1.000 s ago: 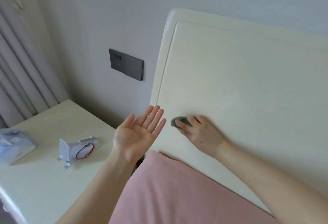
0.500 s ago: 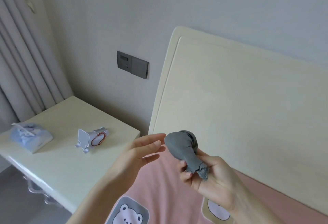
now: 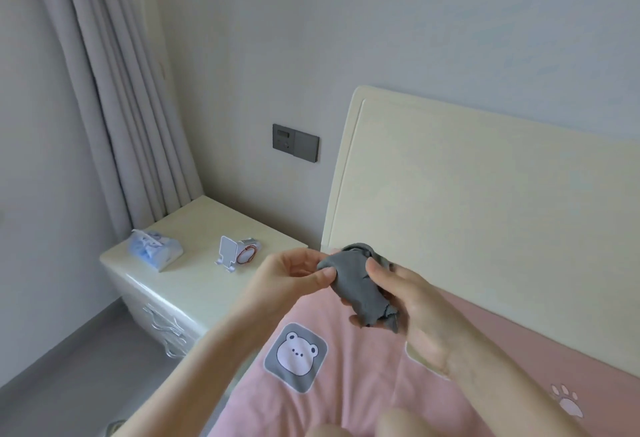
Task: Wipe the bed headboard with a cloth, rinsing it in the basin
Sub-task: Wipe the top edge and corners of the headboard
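A bunched grey cloth (image 3: 356,284) is held between both hands in front of the lower left corner of the cream headboard (image 3: 485,201). My left hand (image 3: 294,274) pinches the cloth's left side with thumb and fingers. My right hand (image 3: 415,301) grips its right side and lower end from behind. Both hands are off the headboard, above the pink bedding (image 3: 346,384). No basin is in view.
A cream bedside table (image 3: 194,284) stands left of the bed with a blue tissue pack (image 3: 154,254) and a white phone stand (image 3: 235,256) on it. A dark wall switch panel (image 3: 295,142) sits above it. Curtains (image 3: 114,90) hang at the left. Grey floor (image 3: 69,377) lies below.
My right hand lifted the cloth off the headboard and drew it back over the bedding. My left hand, open before, came in and took hold of the cloth. The view pulled back.
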Tool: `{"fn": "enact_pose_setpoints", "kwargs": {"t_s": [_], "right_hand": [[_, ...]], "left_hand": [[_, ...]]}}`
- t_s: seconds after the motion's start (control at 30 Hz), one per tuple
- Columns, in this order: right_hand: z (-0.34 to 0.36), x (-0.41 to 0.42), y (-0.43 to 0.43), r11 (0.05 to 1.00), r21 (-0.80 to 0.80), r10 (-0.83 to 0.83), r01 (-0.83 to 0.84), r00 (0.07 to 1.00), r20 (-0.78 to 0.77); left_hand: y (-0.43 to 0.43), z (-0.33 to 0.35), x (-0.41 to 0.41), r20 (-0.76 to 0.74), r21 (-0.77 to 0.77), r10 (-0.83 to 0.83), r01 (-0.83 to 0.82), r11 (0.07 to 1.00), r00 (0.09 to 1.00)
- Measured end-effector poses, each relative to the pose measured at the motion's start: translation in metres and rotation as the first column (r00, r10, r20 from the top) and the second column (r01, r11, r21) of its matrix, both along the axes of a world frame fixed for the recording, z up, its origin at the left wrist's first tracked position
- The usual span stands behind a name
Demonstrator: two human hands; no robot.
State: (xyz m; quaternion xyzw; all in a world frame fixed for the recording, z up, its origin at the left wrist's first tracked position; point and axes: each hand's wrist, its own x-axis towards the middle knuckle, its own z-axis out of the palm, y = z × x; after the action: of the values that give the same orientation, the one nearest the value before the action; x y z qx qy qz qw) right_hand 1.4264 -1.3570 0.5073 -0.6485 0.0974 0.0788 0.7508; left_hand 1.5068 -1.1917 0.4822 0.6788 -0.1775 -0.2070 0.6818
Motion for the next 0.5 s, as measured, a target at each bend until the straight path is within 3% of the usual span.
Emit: {"fn": "enact_pose_setpoints", "kwargs": {"t_s": [0.1, 0.27, 0.5], "right_hand": [[-0.006, -0.011, 0.006, 0.982, -0.187, 0.027, -0.006, 0.994, 0.109], [-0.019, -0.022, -0.002, 0.961, -0.275, 0.042, 0.027, 0.969, 0.244], [-0.023, -0.018, -0.034, 0.951, -0.308, 0.091, 0.001, 0.955, 0.284]], "left_hand": [[0.006, 0.004, -0.021, 0.050, 0.088, 0.104, -0.108, 0.990, 0.993], [-0.005, 0.006, -0.046, 0.049, 0.161, 0.248, -0.252, 0.954, 0.968], [-0.026, 0.024, -0.054, -0.008, 0.279, 0.204, -0.194, 0.940, 0.979]]}}
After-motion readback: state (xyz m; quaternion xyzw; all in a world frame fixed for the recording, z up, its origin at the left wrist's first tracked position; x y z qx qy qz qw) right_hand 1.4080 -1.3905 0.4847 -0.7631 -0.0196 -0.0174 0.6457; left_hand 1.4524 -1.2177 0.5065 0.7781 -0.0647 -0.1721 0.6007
